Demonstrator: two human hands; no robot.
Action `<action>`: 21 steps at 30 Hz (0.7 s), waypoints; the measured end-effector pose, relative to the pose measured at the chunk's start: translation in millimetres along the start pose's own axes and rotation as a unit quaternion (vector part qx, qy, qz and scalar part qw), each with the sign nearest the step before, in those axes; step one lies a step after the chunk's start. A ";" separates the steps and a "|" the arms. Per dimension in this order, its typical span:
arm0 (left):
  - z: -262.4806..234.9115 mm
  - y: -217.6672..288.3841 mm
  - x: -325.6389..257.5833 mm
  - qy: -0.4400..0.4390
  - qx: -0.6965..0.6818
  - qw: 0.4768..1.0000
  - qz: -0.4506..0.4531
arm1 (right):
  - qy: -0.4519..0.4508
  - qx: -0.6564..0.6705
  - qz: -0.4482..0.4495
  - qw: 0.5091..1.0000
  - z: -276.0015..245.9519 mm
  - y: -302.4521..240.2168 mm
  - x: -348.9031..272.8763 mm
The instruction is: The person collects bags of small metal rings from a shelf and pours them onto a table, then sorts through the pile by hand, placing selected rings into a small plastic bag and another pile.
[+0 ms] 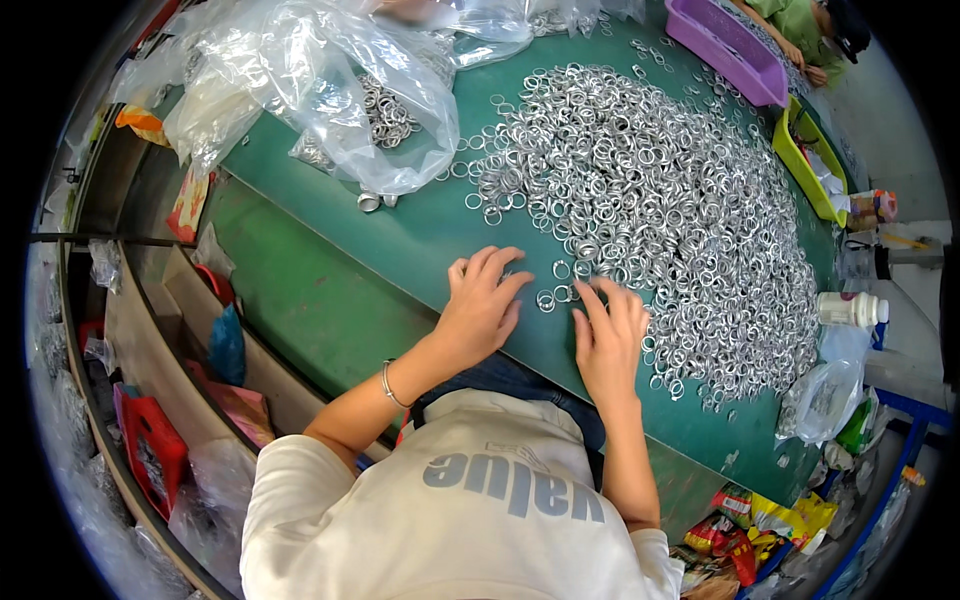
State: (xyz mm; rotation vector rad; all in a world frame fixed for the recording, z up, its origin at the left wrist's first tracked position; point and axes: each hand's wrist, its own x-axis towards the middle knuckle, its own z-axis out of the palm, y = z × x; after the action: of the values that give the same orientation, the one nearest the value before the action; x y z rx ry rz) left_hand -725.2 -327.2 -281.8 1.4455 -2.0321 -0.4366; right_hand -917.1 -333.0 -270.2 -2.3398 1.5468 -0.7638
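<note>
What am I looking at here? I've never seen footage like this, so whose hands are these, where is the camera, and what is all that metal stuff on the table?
There is no machine. This is one picture from a wide fisheye camera worn on a person's head, looking down, so straight edges bend near the rim. The pale shirt at the bottom is the wearer's own. Their left hand and right hand lie flat, fingers spread, on a green table at the near edge of a big heap of small silver rings. Neither hand grips anything; the fingertips rest on or beside a few loose rings. Behind the heap lie clear plastic bags, some holding more rings. A purple tray and a yellow-green tray sit at the far right, where another person's hand works. A white bottle stands at the right.
</note>
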 end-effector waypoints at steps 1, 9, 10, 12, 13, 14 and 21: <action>0.6 6.4 2.4 0.012 0.006 1.000 -0.006 | -0.008 -0.019 0.005 1.000 3.8 1.0 5.0; 15.7 4.6 1.0 0.024 0.006 1.000 0.015 | 0.085 -0.163 0.099 0.978 -3.8 27.5 -3.8; 15.7 4.1 0.7 0.029 0.001 0.999 0.019 | 0.072 -0.116 0.078 0.988 -4.9 25.4 -4.5; 11.5 3.5 1.6 0.051 -0.005 0.999 0.003 | 0.046 -0.020 0.036 0.998 -4.0 15.8 -3.4; 9.2 2.8 1.5 0.062 -0.006 0.998 -0.005 | 0.020 -0.009 -0.018 1.000 -3.2 7.2 0.3; 7.9 2.5 0.1 0.055 0.004 0.998 -0.012 | -0.006 -0.023 -0.030 0.999 -0.2 -1.6 3.9; 0.1 -5.6 -4.3 -0.031 0.001 0.999 0.021 | 0.001 -0.033 -0.016 0.999 6.5 4.3 -12.8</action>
State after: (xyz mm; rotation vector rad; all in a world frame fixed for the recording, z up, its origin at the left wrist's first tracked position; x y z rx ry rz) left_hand -720.2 -325.1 -286.4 1.4031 -2.1079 -0.4663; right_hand -920.8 -323.7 -281.4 -2.4180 1.5609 -0.7333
